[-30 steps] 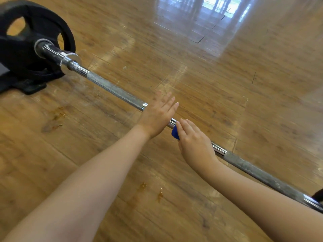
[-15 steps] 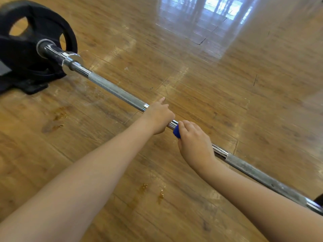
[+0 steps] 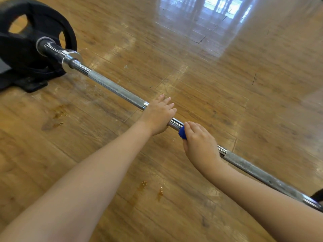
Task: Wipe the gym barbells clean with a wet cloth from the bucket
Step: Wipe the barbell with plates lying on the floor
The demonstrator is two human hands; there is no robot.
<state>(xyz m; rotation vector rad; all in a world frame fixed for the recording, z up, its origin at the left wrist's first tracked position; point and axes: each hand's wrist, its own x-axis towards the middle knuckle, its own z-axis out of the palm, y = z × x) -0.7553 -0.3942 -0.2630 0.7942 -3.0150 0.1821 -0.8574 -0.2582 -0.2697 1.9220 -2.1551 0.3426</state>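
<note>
Where half a second ago curled over the barbell, now resting atop it at frame centre with fingers stretched flat: left hand. Just right of it, right hand clamped round blue cloth on the shaft. Long axis diagonal, from black plate upper left down to lower right, above wooden floor.

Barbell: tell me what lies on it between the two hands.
In the head view, only a short bare stretch of shiny smooth barbell shows between the left hand and the blue cloth gripped by the right hand.
</note>
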